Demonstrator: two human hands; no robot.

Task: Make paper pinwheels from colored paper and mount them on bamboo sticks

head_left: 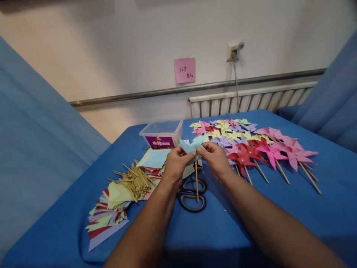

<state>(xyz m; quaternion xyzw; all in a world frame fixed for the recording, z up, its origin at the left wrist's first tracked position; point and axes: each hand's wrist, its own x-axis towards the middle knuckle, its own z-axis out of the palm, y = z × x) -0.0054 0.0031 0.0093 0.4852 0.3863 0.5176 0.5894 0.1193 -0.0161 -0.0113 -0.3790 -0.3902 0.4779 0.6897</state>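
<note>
Between my two hands is a light blue paper pinwheel (191, 146), held above the table with its thin wooden stick (196, 182) pointing down toward me. My left hand (176, 163) pinches the pinwheel's left side. On the other side my right hand (214, 158) is closed on the paper near its centre. The fingertips partly hide the middle of the pinwheel. Below the stick lie scissors (193, 208) with black handles, their blades largely hidden by my left hand and wrist.
Many finished pinwheels (245, 154) cover the table's right side. Left are a bundle of short sticks (136, 182), fanned coloured paper (104, 219) and a stack of paper squares (154, 158). A clear plastic box (160, 128) stands behind, before the wall and radiator (251, 98).
</note>
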